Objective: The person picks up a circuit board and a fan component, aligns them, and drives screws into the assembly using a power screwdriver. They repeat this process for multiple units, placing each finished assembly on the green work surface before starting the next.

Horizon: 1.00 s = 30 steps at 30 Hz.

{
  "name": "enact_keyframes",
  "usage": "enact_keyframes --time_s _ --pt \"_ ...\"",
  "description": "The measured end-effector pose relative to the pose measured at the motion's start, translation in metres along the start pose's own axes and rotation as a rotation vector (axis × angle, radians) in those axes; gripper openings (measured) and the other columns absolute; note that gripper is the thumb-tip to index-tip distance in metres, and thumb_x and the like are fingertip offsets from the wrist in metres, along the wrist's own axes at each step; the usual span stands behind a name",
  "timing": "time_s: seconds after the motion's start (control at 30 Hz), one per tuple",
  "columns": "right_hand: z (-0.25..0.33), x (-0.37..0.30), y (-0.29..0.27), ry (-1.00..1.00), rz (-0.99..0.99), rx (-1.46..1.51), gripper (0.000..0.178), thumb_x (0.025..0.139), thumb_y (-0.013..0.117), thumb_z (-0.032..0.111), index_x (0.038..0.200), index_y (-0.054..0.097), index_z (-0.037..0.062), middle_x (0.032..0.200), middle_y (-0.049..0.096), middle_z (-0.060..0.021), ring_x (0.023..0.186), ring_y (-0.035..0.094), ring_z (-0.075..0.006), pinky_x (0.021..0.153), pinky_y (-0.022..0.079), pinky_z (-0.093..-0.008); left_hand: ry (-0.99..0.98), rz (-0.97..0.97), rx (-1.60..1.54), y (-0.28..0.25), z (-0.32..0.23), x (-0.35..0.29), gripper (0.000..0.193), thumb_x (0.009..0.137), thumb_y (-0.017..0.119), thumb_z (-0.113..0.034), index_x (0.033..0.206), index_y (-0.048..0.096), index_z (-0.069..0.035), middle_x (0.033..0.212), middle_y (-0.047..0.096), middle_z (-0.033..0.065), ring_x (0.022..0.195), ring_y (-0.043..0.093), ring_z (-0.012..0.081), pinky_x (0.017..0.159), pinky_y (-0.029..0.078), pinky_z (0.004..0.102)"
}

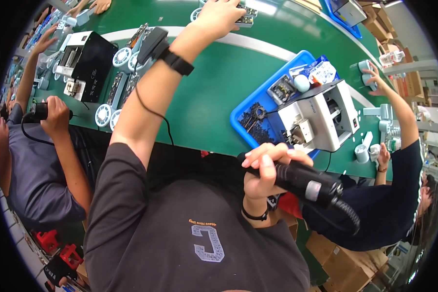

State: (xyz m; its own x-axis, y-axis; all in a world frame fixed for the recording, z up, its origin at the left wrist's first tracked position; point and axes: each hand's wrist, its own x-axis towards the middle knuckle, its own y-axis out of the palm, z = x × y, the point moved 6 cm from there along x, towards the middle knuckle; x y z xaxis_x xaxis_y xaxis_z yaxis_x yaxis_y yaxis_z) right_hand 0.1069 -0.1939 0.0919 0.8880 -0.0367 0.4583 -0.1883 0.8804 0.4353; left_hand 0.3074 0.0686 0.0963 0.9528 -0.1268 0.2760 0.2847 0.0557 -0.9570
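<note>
1. Black handheld tool (304, 181) is sitting in the right hand (264, 170), in front of the wearer's chest and near the edge of the table (204, 107); its corded end is pointing right and down.
2. Right-hand fingers are wrapping around the tool's other end, clamping it, while a dark band (254, 215) is circling that wrist.
3. Left hand (219, 18) is stretching far across the table, well apart from the right, and is touching a circuit-board assembly (246, 21); whether its fingers are gripping, I cannot tell.
4. Black strap (176, 62) is encircling the left wrist, and a thin black cable (155, 117) is hanging along that forearm.
5. Wheeled units (123, 57) are standing on the table, left of the left forearm.
6. Blue tray (238, 111) is lying just beyond the right hand, holding small black parts (259, 134); a white-and-black machine (321, 119) is standing over its right side.
7. Co-worker's hand (373, 79), beyond and right of the right hand, is touching pale cylinders (364, 69).
</note>
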Motion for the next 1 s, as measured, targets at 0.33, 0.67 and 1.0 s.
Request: enact_keyframes --time_s 0.33,0.67,1.0 --pt "-0.003 -0.007 -0.011 -0.046 -0.038 -0.101 0.046 0.085 0.056 -0.008 0.127 0.041 0.0033 0.067 0.053 -0.0105 0.046 0.051 -0.0192 0.046 0.052 -0.0307 -0.027 -0.326 -0.071 0.027 0.001 -0.002 0.040 0.092 0.079 -0.041 0.124 0.075 -0.017 0.146 0.063 0.0050 0.134 0.061 0.0285 0.125 0.035 0.0562" --pt "-0.009 -0.011 -0.004 -0.017 -0.028 -0.110 0.043 0.086 0.057 -0.008 0.125 0.043 0.0007 0.066 0.052 -0.0091 0.046 0.051 -0.0175 0.045 0.052 -0.0287 -0.554 -0.319 0.188 -0.029 0.045 -0.204 0.048 0.088 0.084 -0.041 0.126 0.073 -0.013 0.136 0.067 0.0120 0.129 0.060 0.0342 0.115 0.039 0.0545" --pt "-0.014 -0.018 0.011 -0.029 0.042 -0.132 0.043 0.086 0.057 -0.009 0.127 0.045 0.0000 0.066 0.052 -0.0087 0.049 0.052 -0.0173 0.046 0.052 -0.0294 -0.472 -0.113 -0.055 -0.012 0.037 -0.184 0.047 0.088 0.075 -0.008 0.135 0.067 -0.010 0.124 0.066 0.0114 0.108 0.065 0.0349 0.095 0.055 0.0460"
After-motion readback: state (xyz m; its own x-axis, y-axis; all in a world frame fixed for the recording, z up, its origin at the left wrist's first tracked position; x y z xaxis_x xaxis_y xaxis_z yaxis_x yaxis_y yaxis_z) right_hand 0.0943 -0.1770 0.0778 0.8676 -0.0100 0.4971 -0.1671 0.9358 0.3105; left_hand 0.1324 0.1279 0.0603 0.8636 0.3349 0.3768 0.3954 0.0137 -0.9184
